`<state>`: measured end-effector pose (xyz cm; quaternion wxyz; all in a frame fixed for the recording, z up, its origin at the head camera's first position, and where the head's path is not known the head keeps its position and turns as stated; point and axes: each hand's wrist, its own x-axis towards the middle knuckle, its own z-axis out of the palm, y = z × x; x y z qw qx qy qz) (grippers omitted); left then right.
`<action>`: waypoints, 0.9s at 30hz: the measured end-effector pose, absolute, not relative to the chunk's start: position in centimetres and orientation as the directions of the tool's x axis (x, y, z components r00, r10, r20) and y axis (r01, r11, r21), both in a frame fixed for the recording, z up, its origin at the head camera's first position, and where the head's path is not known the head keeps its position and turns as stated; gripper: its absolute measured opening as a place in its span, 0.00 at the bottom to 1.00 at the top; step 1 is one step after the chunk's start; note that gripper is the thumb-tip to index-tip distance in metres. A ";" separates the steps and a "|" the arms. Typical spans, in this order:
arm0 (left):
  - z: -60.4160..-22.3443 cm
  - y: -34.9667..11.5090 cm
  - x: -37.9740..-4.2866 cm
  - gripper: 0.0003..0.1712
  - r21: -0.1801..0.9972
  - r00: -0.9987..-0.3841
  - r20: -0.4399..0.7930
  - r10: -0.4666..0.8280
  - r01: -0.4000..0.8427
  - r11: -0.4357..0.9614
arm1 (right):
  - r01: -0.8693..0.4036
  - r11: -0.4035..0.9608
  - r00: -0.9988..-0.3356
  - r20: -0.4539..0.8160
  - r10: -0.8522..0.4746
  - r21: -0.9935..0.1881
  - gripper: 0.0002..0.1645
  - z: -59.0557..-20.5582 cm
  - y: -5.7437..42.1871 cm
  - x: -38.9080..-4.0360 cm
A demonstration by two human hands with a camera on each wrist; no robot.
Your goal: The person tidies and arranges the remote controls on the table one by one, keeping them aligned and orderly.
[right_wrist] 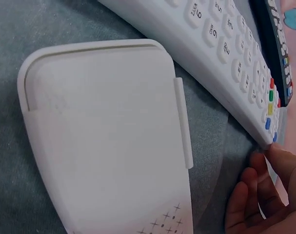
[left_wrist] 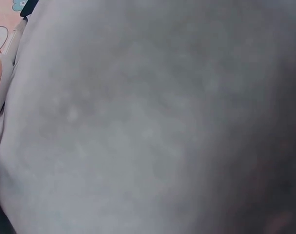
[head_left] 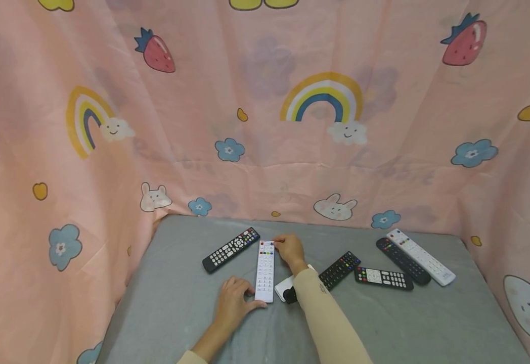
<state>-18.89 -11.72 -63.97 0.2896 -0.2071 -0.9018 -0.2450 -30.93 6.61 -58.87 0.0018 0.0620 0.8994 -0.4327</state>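
A white remote control (head_left: 265,273) with colored buttons near its far end lies lengthwise on the grey cloth between the two hands. At its near left corner is my left hand (head_left: 234,301), thumb along the near end and the other fingers bent beside the left edge. My right hand (head_left: 291,251) pinches the far right corner with thumb and forefinger, the other fingers curled in. Beneath the right wrist sits a flat white plastic case (right_wrist: 104,131) with a raised rim and small star marks, partly hidden by the sleeve. The left wrist view shows mostly cloth, with fingertips at its left edge.
A black remote (head_left: 230,250) lies slanted left of the white one. Right of the forearm are another black remote (head_left: 340,270), a shorter black one (head_left: 383,278), a long black one (head_left: 401,260) and a second white remote (head_left: 422,257). A patterned pink curtain (head_left: 265,167) hangs behind.
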 end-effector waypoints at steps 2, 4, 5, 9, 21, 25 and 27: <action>-63.9 -11.7 -18.8 0.28 0.326 -0.753 0.616 0.232 0.511 0.795 | 0.114 0.619 -0.992 -0.060 0.108 -0.777 0.10 -58.8 6.6 -30.9; -63.8 -11.7 -18.8 0.28 0.329 -0.758 0.609 0.234 0.510 0.795 | 0.110 0.621 -0.993 -0.059 0.101 -0.776 0.10 -58.7 6.6 -30.9; -63.7 -11.7 -18.8 0.28 0.330 -0.760 0.605 0.235 0.509 0.795 | 0.112 0.617 -0.993 -0.064 0.099 -0.779 0.10 -58.7 6.6 -30.9; -63.5 -11.8 -18.8 0.29 0.326 -0.768 0.592 0.244 0.505 0.799 | 0.116 0.612 -0.993 -0.082 0.084 -0.782 0.11 -58.6 6.7 -30.8; -62.9 -14.6 -19.8 0.20 0.422 -0.768 0.613 0.186 0.517 0.745 | 0.087 0.645 -0.996 -0.049 0.077 -0.759 0.12 -58.2 6.1 -31.3; -62.2 -16.3 -20.6 0.17 0.448 -0.764 0.633 0.123 0.491 0.747 | 0.091 0.635 -0.996 -0.057 0.075 -0.767 0.13 -57.9 5.6 -31.5; -61.8 -17.0 -20.9 0.15 0.466 -0.767 0.635 0.090 0.474 0.747 | 0.090 0.631 -0.996 -0.058 0.072 -0.771 0.13 -57.8 5.3 -31.6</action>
